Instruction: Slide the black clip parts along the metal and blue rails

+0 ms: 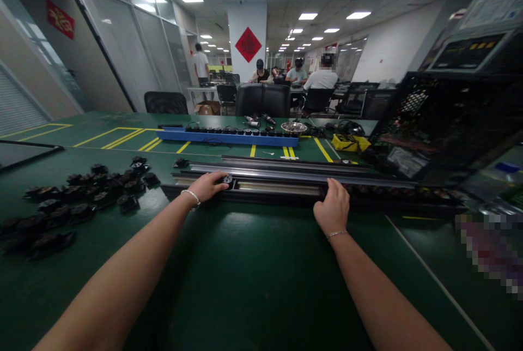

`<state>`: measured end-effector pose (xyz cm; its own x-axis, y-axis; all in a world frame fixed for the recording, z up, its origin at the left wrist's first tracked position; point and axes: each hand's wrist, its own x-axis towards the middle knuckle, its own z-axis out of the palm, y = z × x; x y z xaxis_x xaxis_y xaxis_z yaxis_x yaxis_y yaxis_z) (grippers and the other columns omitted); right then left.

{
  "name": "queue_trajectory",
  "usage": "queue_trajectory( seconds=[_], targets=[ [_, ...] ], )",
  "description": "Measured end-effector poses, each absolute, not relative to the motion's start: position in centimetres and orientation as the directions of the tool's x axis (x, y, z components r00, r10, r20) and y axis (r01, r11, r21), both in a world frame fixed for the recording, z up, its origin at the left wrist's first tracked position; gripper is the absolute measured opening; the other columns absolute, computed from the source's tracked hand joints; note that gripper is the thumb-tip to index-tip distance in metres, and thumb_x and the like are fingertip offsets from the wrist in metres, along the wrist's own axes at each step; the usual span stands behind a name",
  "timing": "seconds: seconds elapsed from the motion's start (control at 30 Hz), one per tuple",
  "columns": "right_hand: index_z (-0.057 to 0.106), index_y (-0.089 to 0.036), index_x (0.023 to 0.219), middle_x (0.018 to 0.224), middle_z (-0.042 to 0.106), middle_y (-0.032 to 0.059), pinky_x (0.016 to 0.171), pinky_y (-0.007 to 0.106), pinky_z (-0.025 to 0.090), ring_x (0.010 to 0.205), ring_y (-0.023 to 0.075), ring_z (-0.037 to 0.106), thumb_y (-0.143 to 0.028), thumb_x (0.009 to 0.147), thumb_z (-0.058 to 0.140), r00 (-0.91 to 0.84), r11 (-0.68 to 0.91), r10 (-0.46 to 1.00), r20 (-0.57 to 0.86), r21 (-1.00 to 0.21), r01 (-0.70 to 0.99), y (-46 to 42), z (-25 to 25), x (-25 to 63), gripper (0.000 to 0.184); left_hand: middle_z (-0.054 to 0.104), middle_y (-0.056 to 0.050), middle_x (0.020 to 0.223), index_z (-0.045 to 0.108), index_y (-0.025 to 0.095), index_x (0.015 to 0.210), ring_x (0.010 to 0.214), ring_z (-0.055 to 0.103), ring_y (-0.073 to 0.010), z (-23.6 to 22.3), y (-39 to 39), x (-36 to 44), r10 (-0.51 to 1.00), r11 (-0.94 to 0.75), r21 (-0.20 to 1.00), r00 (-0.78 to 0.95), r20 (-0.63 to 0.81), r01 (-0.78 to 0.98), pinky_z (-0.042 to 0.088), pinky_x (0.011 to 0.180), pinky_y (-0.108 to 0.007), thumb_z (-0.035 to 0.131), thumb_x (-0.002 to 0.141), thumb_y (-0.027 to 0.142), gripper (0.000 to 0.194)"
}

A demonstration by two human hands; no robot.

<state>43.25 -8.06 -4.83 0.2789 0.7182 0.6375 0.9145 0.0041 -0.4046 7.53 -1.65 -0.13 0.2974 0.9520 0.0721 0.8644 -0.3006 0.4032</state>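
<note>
A long black track (281,189) with a shiny metal channel lies across the table in front of me. At its left part, my left hand (207,186) pinches a small black socket module (227,180) with a round, holed face, which sits at the channel. Farther right, my right hand (333,206) is closed over the track, fingers on top and thumb at the near side. Whether its fingers also touch a module is hidden. A row of dark modules (379,193) fills the track right of that hand. Many loose black modules (93,193) lie heaped at the left.
Behind the track lie more metal rails (302,172). Farther back are a blue strip (229,137) lined with black modules, a metal dish (293,127) and a yellow bundle (350,143). A dark open case (449,122) stands at the right. People sit at a table beyond.
</note>
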Motion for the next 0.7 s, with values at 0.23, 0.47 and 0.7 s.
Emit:
queue_trajectory(
  seconds=[0.23,0.47,0.7],
  targets=[
    [0.043,-0.009,0.127,0.127,0.046,0.0174,0.101,0.047,0.034,0.121,0.0282,0.038,-0.009,0.063,0.043,0.28,0.005,0.724,0.63,-0.411,0.912,-8.0,-4.9,43.3,0.064,0.053,-0.006,0.133,0.054,0.022,0.124,0.125,0.045,-0.0226,-0.1,-1.6,6.2,0.962,-0.266,0.417,0.265,0.063,0.869,0.033,0.106,-0.035,0.049,0.074,0.049,0.056],
    [0.044,-0.009,0.126,0.127,0.047,0.0171,0.101,0.046,0.034,0.122,0.0274,0.038,-0.009,0.065,0.042,0.285,-0.01,0.726,0.625,-0.406,0.914,-8.2,-4.7,43.2,0.062,0.05,-0.009,0.136,0.052,0.018,0.126,0.124,0.046,-0.024,0.0,-1.6,5.2,0.97,-0.232,0.416,0.24,0.034,0.879,0.034,0.105,-0.034,0.048,0.073,0.05,0.062],
    [0.043,-0.011,0.128,0.127,0.046,0.0166,0.099,0.047,0.035,0.121,0.0277,0.038,-0.01,0.064,0.043,0.277,0.005,0.723,0.633,-0.405,0.914,-8.0,-5.0,43.4,0.064,0.054,-0.006,0.132,0.054,0.022,0.123,0.121,0.049,-0.0241,-0.1,-1.2,3.7,0.97,-0.236,0.401,0.241,0.037,0.885,0.036,0.103,-0.035,0.047,0.072,0.057,0.062]
  ],
)
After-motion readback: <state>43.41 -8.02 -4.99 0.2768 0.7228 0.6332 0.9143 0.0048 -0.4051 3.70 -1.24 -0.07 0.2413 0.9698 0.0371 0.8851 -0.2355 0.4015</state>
